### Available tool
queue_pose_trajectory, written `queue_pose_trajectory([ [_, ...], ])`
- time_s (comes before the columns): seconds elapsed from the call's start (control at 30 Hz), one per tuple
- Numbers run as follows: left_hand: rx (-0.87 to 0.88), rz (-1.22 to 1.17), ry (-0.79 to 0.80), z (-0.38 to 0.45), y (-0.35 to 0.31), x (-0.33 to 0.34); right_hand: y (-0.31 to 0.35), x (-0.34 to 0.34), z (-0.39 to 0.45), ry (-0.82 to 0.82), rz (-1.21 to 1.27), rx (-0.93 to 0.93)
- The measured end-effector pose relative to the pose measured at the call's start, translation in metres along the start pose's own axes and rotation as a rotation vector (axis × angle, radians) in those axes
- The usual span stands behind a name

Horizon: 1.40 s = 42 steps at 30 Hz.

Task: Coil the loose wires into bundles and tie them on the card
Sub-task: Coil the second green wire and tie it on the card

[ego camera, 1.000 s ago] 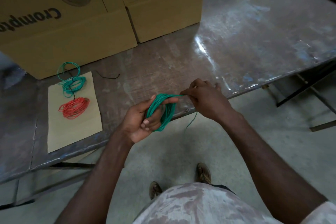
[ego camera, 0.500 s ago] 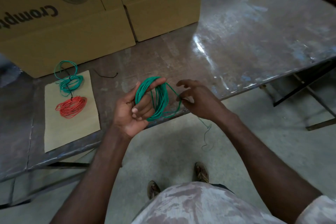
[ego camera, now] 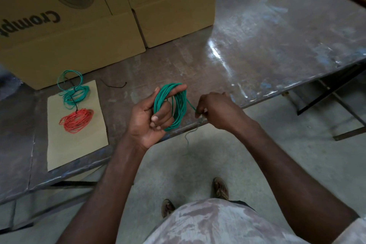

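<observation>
My left hand [ego camera: 149,119] holds a coil of green wire [ego camera: 174,105] looped around its fingers, just above the table's front edge. My right hand [ego camera: 215,111] pinches the wire's loose strand right beside the coil; the free tail [ego camera: 187,140] dangles below the table edge. On the tan card [ego camera: 79,144] at the left lie a green bundle [ego camera: 74,93] and a red bundle [ego camera: 77,120], joined by a thin black tie.
Two large Crompton cardboard boxes [ego camera: 79,25] stand at the back of the metal table [ego camera: 267,35]. A short black tie piece [ego camera: 114,85] lies near the card. Below are the concrete floor, the table's frame and my feet.
The left hand has lifted the coil up over the table edge and turned it more upright. The right hand has drawn the loose strand out to the right; the tail now hangs shorter.
</observation>
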<state>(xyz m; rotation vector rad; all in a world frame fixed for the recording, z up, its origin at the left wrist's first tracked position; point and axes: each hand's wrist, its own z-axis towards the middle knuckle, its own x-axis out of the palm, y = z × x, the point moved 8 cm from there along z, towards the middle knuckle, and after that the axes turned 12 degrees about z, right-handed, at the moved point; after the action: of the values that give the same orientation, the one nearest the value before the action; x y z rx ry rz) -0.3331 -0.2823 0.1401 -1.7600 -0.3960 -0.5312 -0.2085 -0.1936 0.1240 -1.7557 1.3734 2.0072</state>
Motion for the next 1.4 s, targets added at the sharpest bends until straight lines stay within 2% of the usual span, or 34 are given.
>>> queue_pose_trajectory([
  [0.1,-0.003,0.03,-0.008,0.003,-0.001,0.003,0.003,-0.008,-0.002,-0.062,-0.08,0.076],
  [0.23,0.006,0.028,0.013,0.005,-0.007,0.005,-0.006,0.004,0.002,-0.149,0.083,0.106],
  [0.37,0.012,0.008,0.025,0.005,-0.01,0.005,-0.006,0.014,0.004,-0.175,0.241,0.023],
  [0.47,0.015,-0.009,0.032,0.005,-0.01,0.005,-0.017,0.01,0.002,-0.259,0.465,0.052],
  [0.53,0.009,-0.009,0.031,0.004,-0.01,0.005,-0.032,0.011,0.0,-0.305,0.646,0.143],
  [0.63,0.001,-0.001,0.034,0.003,-0.008,0.006,-0.044,0.018,-0.004,-0.328,1.05,0.219],
  [0.7,0.007,-0.003,0.033,0.003,-0.008,0.007,-0.048,0.019,-0.005,-0.319,1.183,0.234],
  [0.73,0.012,-0.006,0.031,0.003,-0.009,0.006,-0.047,0.016,-0.005,-0.316,1.123,0.212],
  [0.83,0.015,-0.021,0.041,0.003,-0.01,0.006,-0.042,0.004,-0.005,-0.354,0.703,0.077],
  [0.93,0.016,-0.019,0.036,0.003,-0.011,0.005,-0.029,-0.006,-0.007,-0.447,0.4,-0.078],
  [1.0,0.02,-0.02,0.039,0.003,-0.011,0.005,-0.025,-0.003,-0.004,-0.414,0.386,-0.102],
  [1.13,0.066,-0.032,0.058,0.002,-0.013,0.01,-0.018,0.009,0.004,-0.267,0.399,-0.034],
  [1.23,0.122,-0.028,0.075,-0.001,-0.022,0.018,-0.011,0.021,0.009,-0.206,0.288,0.025],
  [1.33,0.276,-0.017,0.091,-0.003,-0.053,0.023,-0.019,0.052,0.001,-0.097,0.302,0.095],
  [1.4,0.399,-0.026,0.022,-0.001,-0.077,0.013,-0.021,0.075,-0.011,-0.017,0.389,0.047],
])
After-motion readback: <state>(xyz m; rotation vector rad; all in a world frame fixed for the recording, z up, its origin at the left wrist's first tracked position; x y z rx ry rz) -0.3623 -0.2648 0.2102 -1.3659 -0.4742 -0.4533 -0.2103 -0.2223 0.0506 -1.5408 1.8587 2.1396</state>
